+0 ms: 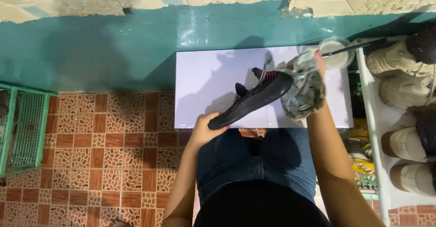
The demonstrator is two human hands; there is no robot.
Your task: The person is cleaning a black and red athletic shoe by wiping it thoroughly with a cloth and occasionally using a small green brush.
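My left hand [205, 128] grips the heel end of a black sneaker [254, 99] with red accents and holds it tilted, toe up, over a white board [204, 79] that rests across my lap. My right hand [318, 68] is wrapped in a crumpled grey patterned cloth [302, 88] and presses it against the sneaker's toe. Only my fingertips show above the cloth.
A clear round container [337, 50] of white liquid sits at the board's far right corner, with a dark brush [359, 46] lying across it. A white rack [386, 118] with several shoes stands to my right. A green mesh basket [25, 127] sits on the tiled floor at left. A teal wall lies ahead.
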